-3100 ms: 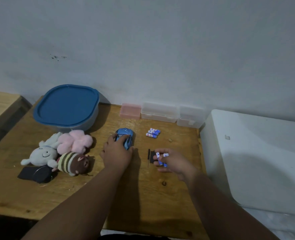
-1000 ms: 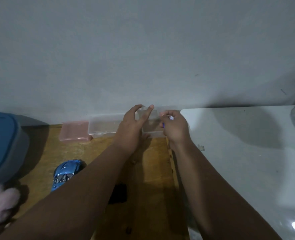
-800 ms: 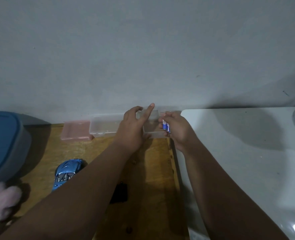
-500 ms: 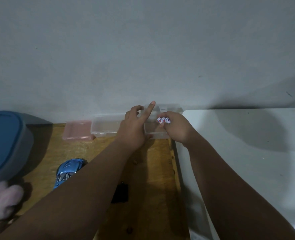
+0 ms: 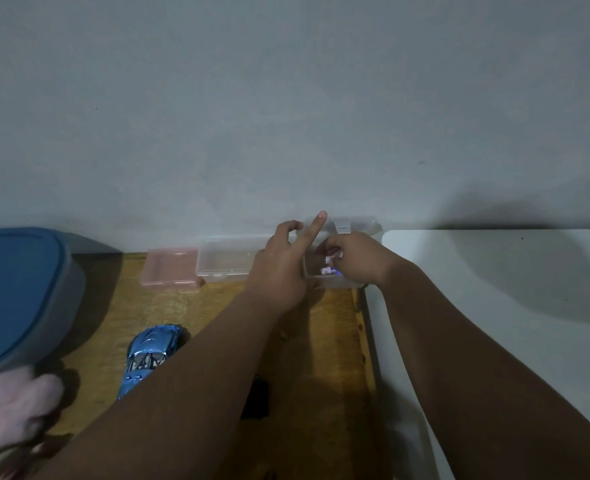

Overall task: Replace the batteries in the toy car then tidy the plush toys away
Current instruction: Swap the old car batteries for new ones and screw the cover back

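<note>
Batteries [image 5: 328,270] sit in small clear box [image 5: 335,283], under curled fingers of right hand [image 5: 355,261]; pinched or loose, cannot tell. Left hand [image 5: 279,271] index finger straight, propping lid [image 5: 350,225]. Toy car [image 5: 149,355] nearer, on table [image 5: 217,306].

Figure: we show the left forearm [image 5: 189,375] and the right forearm [image 5: 459,341], both bare along their whole visible length and tapering toward the wrist. The left hand [image 5: 279,271] and right hand [image 5: 359,261] are likewise bare; the left index fingernail [image 5: 322,214] is short and rounded.
</note>
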